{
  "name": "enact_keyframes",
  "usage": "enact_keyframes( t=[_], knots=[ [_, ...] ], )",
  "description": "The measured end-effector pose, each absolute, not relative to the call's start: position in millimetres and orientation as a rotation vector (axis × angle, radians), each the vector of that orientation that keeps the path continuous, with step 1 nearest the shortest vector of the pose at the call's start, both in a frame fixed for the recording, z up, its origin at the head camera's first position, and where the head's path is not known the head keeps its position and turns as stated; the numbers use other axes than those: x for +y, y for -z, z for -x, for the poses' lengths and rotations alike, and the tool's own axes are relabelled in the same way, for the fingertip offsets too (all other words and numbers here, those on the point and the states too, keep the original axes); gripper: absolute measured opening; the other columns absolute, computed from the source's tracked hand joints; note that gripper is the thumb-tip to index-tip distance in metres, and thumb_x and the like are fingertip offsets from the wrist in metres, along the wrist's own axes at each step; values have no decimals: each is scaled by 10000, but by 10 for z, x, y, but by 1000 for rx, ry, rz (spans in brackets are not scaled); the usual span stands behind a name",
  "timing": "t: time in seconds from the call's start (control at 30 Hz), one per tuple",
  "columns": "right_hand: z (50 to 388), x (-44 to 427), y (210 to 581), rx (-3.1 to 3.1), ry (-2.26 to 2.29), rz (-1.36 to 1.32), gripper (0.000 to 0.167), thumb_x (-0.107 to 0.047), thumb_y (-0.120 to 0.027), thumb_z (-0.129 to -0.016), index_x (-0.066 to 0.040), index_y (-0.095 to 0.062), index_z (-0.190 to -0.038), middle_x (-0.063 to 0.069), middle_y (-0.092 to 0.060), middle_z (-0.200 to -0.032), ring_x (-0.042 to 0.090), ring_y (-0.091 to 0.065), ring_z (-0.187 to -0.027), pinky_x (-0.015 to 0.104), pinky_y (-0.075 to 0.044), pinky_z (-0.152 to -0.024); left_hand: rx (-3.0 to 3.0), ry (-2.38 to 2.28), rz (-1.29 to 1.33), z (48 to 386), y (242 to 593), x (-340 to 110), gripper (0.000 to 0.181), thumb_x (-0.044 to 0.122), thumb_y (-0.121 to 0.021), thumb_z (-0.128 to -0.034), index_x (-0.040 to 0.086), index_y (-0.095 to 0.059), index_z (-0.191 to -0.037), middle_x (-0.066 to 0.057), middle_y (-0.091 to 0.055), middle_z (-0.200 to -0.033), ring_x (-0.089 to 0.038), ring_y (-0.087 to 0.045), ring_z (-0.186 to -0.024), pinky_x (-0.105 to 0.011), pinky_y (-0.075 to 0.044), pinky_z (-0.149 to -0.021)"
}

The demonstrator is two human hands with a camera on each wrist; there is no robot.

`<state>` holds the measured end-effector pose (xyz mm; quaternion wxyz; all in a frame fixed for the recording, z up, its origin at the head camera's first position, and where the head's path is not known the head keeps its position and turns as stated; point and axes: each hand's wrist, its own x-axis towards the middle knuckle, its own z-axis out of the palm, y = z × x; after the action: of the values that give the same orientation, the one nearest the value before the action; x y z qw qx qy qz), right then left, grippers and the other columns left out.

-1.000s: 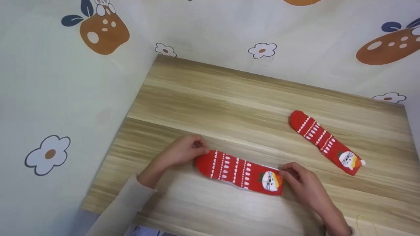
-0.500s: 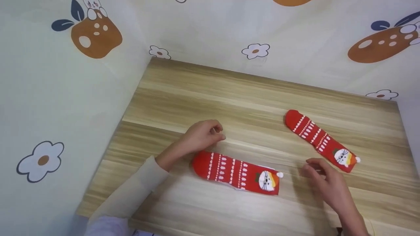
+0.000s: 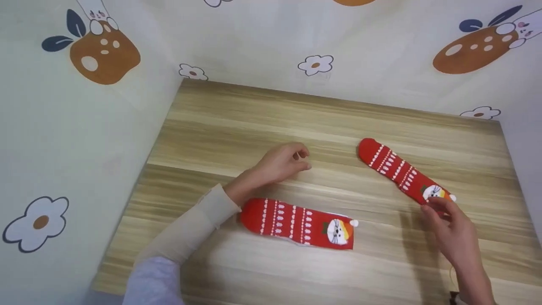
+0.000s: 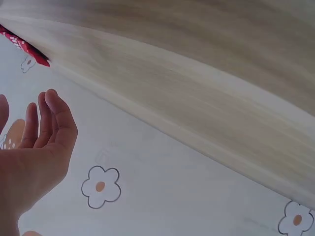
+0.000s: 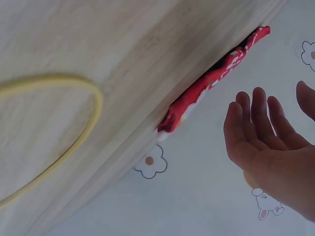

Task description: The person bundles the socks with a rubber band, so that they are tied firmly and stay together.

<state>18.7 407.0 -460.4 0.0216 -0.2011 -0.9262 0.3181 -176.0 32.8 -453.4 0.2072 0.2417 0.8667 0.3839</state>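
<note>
Two red patterned socks lie flat on the wooden table. The nearer sock (image 3: 288,222) has its toe to the left and a cat face and white pom-pom at its right end. My left hand (image 3: 281,163) hovers above the table beyond that sock's toe, fingers loosely bent around nothing. The farther sock (image 3: 391,165) lies slanted at the right. My right hand (image 3: 455,233) is over its cuff end, partly covering the cat face. In the right wrist view that hand (image 5: 270,142) shows a gap from the sock (image 5: 197,93), its fingers loosely bent and empty.
Walls with fruit and flower prints stand along the table's left, back and right sides. A yellow band (image 5: 96,105) lies on the table (image 5: 123,29) in the right wrist view, near my right forearm.
Both hands have let go of the nearer sock. The left hand has moved away and to the right, the right hand rightward to the farther sock. The head view has shifted slightly.
</note>
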Motion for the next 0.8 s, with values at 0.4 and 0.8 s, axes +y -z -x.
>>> enact_keyframes(
  t=[0.4, 0.8],
  knots=[
    [-206, 4356, 4655, -2768, -1003, 885, 570, -410, -565, -1046, -83, -492, -1506, 194, -539, -1490, 341, -496, -1309, 215, -425, -898, 2388, -1119, -734, 1918, 4603, 774, 373, 259, -720, -976, 91, -650, -1302, -83, -680, -1279, -215, -617, -1166, -365, -534, -974],
    [-222, 4611, 4699, -2728, -972, 895, 560, -387, -603, -1031, -24, -535, -1452, 208, -588, -1368, -139, -414, -916, 29, -381, -724, 2400, -1130, -825, 2103, 4736, 1163, 379, 258, -712, -978, 59, -651, -1295, -96, -673, -1275, -221, -611, -1168, -357, -511, -1005]
  ],
)
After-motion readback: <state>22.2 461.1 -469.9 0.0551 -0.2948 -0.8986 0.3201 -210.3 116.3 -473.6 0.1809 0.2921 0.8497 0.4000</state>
